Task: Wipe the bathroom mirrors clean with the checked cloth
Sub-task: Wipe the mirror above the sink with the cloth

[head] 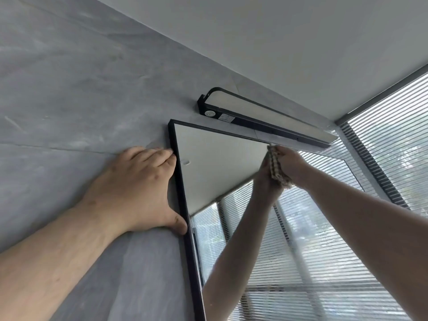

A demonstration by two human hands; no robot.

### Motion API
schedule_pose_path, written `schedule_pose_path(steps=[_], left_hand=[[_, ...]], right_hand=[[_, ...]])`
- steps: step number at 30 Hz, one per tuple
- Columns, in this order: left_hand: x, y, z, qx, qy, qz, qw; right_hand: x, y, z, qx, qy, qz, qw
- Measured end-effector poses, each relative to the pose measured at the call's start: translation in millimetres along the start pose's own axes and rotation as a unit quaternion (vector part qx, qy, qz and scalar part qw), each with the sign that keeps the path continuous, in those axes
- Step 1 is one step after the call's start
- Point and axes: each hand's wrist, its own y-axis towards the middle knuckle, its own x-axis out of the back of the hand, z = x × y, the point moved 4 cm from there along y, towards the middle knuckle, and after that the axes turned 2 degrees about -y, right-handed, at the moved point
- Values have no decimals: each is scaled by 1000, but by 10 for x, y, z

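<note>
A black-framed mirror (215, 163) hangs on the grey tiled wall and fills the lower middle of the view. My right hand (293, 164) grips the bunched checked cloth (278, 169) and presses it against the glass near the mirror's top edge. Hand and cloth are doubled by their reflection just to the left. My left hand (139, 188) lies on the wall beside the mirror's left frame, fingers straight, with fingertips and thumb touching the frame.
A black bar lamp (261, 117) is fixed to the wall just above the mirror's top edge. A window with slatted blinds (391, 144) stands at the right. The white ceiling (278, 42) runs close above. Grey wall tiles (69, 100) spread to the left.
</note>
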Motion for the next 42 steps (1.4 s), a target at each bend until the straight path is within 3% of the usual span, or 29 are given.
schedule_pose_path(steps=[4, 7, 12, 17, 20, 23, 27, 30, 33, 38, 42], left_hand=[[18, -4, -8, 0, 0, 10, 1000], [33, -5, -25, -4, 8, 13, 1000], [34, -6, -23, -7, 11, 1, 1000], [34, -3, -21, -8, 3, -15, 1000], [45, 7, -18, -3, 8, -13, 1000], [49, 13, -26, -2, 16, -10, 1000], [49, 6, -25, 0, 19, -6, 1000], [54, -2, -24, 2, 15, -4, 1000], [62, -4, -29, 1, 16, -4, 1000], [74, -20, -39, -5, 6, -17, 1000], [109, -47, -50, -9, -19, -31, 999]], right_hand=[[-433, -117, 483, 145, -43, 48, 987], [-365, -37, 369, 176, -81, -11, 981], [37, 332, -204, 66, -142, 27, 987], [542, 72, -1135, -57, -121, -32, 990], [661, 27, -1464, -87, -108, -32, 990], [637, -77, -1327, -86, -86, -22, 992], [350, -251, -804, 4, -82, 6, 997], [93, -489, -382, 102, -75, -28, 992], [-152, -847, -103, 176, -102, 29, 979], [-400, -1832, 200, 311, -164, 78, 933], [-442, -2506, 156, 416, -225, 118, 873]])
